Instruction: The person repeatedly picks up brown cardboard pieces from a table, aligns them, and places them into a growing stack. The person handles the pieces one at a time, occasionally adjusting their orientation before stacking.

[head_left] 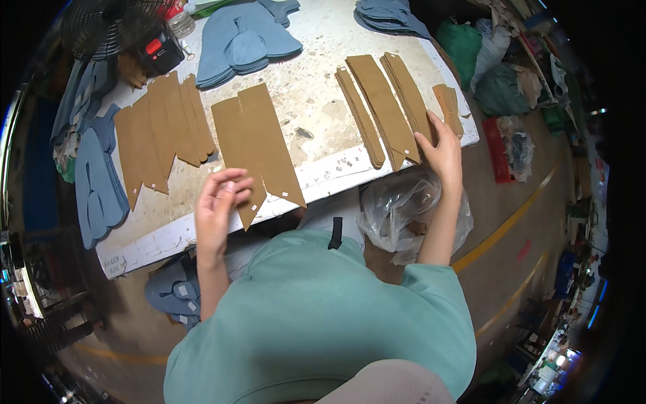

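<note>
Beyond, blue stack (pixel 245 50) — right hand (pixel 445 151) spread by strips (pixel 402 94) — left hand (pixel 217 202) curled, hold unclear.

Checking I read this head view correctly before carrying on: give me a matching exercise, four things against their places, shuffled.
Things
1. Left hand
2. Right hand
3. Clear plastic bag
4. Red crate

Places
A. On the floor, to the right of the table
B. At the lower left end of the middle brown pieces
C. Below the table's front edge, left of the right forearm
D. At the right side of the narrow brown stacks

Pairs: 1-B, 2-D, 3-C, 4-A
</note>
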Action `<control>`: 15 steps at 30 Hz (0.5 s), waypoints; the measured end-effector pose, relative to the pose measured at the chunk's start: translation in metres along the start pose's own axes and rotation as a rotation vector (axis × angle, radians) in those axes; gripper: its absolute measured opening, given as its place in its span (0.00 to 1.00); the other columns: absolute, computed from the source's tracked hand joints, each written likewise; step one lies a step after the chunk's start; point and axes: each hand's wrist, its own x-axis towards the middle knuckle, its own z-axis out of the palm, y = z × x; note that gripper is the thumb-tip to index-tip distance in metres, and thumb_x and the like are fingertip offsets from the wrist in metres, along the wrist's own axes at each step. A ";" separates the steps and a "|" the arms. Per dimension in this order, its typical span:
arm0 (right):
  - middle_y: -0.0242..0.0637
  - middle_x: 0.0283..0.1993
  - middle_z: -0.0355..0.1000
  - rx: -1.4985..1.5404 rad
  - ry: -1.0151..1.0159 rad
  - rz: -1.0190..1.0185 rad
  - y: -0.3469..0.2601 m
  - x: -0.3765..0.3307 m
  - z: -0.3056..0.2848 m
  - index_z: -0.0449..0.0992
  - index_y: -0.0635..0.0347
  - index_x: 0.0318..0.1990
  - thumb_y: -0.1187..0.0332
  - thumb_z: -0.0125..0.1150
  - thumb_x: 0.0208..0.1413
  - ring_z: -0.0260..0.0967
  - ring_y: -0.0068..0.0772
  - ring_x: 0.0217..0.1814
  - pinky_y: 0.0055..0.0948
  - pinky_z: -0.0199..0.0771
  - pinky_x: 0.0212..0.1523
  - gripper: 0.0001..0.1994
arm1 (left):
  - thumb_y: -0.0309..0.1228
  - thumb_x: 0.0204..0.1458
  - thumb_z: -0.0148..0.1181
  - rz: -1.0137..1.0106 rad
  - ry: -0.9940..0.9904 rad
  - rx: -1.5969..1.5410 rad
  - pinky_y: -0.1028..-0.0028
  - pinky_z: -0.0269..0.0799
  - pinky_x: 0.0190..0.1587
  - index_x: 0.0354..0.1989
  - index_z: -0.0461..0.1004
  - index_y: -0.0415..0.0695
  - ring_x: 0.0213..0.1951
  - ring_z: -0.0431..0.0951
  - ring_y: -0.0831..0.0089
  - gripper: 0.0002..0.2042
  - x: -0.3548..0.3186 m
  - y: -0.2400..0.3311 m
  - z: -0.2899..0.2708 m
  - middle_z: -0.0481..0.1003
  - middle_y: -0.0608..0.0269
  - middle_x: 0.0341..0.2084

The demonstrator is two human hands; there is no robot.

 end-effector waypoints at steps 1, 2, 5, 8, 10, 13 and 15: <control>0.50 0.50 0.73 -0.077 0.014 -0.006 -0.004 -0.006 0.002 0.72 0.60 0.56 0.69 0.65 0.48 0.72 0.50 0.50 0.38 0.71 0.52 0.25 | 0.27 0.63 0.46 0.009 0.018 0.039 0.74 0.73 0.51 0.51 0.68 0.35 0.50 0.76 0.69 0.12 0.000 0.003 -0.009 0.72 0.54 0.50; 0.50 0.50 0.73 -0.144 0.039 -0.056 -0.007 -0.010 0.004 0.72 0.60 0.56 0.70 0.65 0.48 0.72 0.51 0.51 0.39 0.71 0.53 0.25 | 0.28 0.64 0.45 0.016 0.055 0.079 0.74 0.73 0.51 0.51 0.68 0.35 0.50 0.76 0.69 0.12 0.001 0.006 -0.017 0.72 0.53 0.50; 0.50 0.51 0.72 -0.147 0.032 -0.020 -0.013 -0.011 0.004 0.71 0.60 0.56 0.69 0.65 0.47 0.70 0.52 0.53 0.39 0.70 0.54 0.25 | 0.28 0.63 0.46 -0.004 0.132 0.081 0.74 0.73 0.51 0.51 0.68 0.35 0.50 0.76 0.67 0.12 -0.003 0.013 -0.033 0.72 0.52 0.50; 0.50 0.52 0.70 -0.221 0.088 0.025 -0.026 -0.009 -0.002 0.71 0.57 0.58 0.68 0.65 0.49 0.68 0.53 0.55 0.40 0.69 0.55 0.26 | 0.29 0.62 0.48 -0.025 0.152 0.088 0.70 0.74 0.52 0.54 0.65 0.37 0.52 0.74 0.64 0.15 -0.012 0.019 -0.043 0.69 0.52 0.53; 0.48 0.54 0.70 -0.022 0.141 0.005 -0.045 -0.010 -0.006 0.69 0.58 0.60 0.68 0.64 0.52 0.69 0.47 0.56 0.38 0.69 0.56 0.25 | 0.31 0.62 0.48 -0.062 0.162 0.115 0.67 0.73 0.53 0.58 0.63 0.38 0.54 0.73 0.62 0.17 -0.020 0.019 -0.043 0.67 0.51 0.55; 0.40 0.59 0.67 0.642 -0.123 -0.092 -0.091 -0.020 0.011 0.68 0.56 0.61 0.71 0.60 0.57 0.63 0.34 0.62 0.35 0.67 0.60 0.23 | 0.30 0.61 0.51 -0.067 0.106 0.048 0.63 0.71 0.56 0.62 0.58 0.41 0.61 0.66 0.58 0.21 -0.021 0.014 -0.037 0.62 0.51 0.59; 0.42 0.61 0.65 0.860 -0.328 -0.072 -0.124 -0.029 0.038 0.66 0.55 0.63 0.74 0.59 0.57 0.62 0.35 0.63 0.34 0.64 0.62 0.25 | 0.29 0.61 0.51 -0.083 0.102 -0.024 0.62 0.70 0.58 0.63 0.57 0.41 0.62 0.64 0.58 0.22 -0.018 0.010 -0.031 0.61 0.51 0.60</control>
